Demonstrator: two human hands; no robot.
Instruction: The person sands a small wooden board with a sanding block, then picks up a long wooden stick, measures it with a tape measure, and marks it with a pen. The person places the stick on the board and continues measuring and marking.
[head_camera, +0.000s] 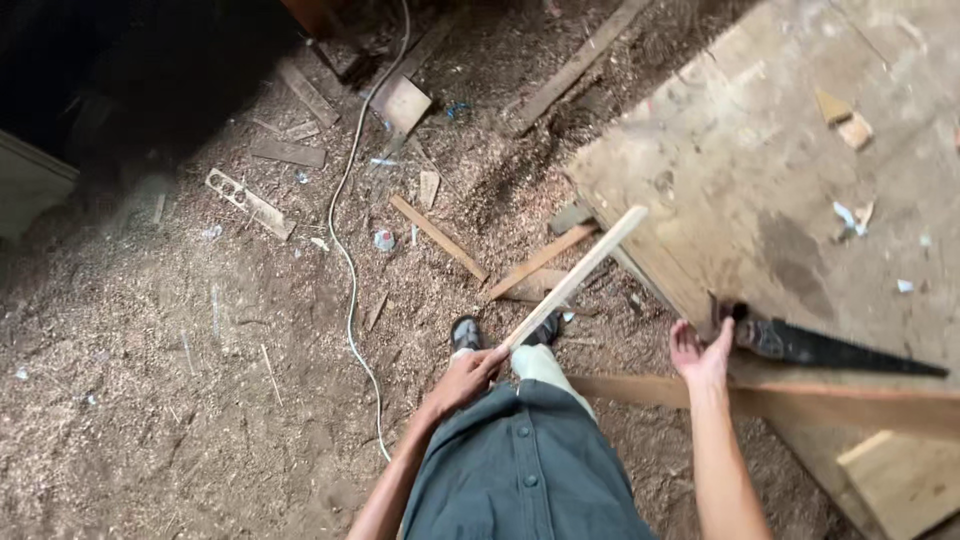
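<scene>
One wooden stick (575, 277) sits gripped in left hand (462, 380).

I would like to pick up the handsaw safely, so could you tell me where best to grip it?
Grip the handsaw by its dark handle, the end at the board edge beside the right hand. Come from that side: the blade tapers away to the right, and the handle is nearest.

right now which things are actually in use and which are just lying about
In use:
left hand gripping a long pale wooden stick
right hand, open, beside a black-handled hand saw

Lying about:
thin white cable
scattered brown wood offcuts
sawdust-covered floor
</scene>
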